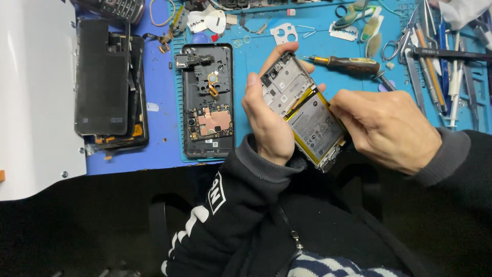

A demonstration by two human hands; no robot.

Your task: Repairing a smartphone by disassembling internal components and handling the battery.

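An opened phone frame [287, 84] with a grey and yellow battery [315, 127] in it is held tilted above the blue work mat [256, 61]. My left hand [266, 115] grips its left edge, fingers wrapped over the top. My right hand [384, 128] holds the right side at the battery, fingertips pressed against the battery's edge. Whether a small tool is in my right hand cannot be told.
A black phone back cover [208, 100] with loose circuit boards lies on the mat to the left. Farther left lies another dark phone with a panel [102, 77]. A brown-handled screwdriver [348, 63], tweezers and scissors [425, 61] lie at the right. A white surface [31, 102] borders the left.
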